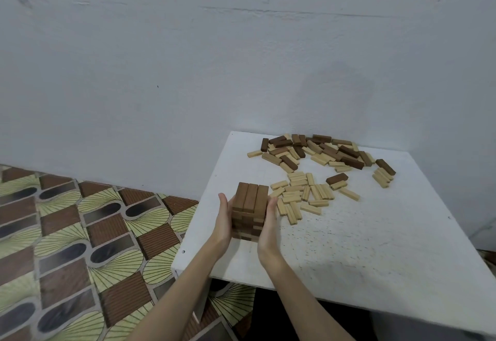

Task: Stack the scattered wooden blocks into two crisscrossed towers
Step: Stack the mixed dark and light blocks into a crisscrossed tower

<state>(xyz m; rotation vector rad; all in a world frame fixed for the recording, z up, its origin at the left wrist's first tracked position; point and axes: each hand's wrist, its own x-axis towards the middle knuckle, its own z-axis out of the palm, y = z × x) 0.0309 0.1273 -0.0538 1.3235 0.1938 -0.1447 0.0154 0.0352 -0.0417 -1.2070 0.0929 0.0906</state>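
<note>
Two bare forearms come into view from the lower edge. The left hand and the right hand are both bare. The arms are slim and uncovered up to the edge of the picture, with no sleeve on them. The fingers are long and thin.
</note>
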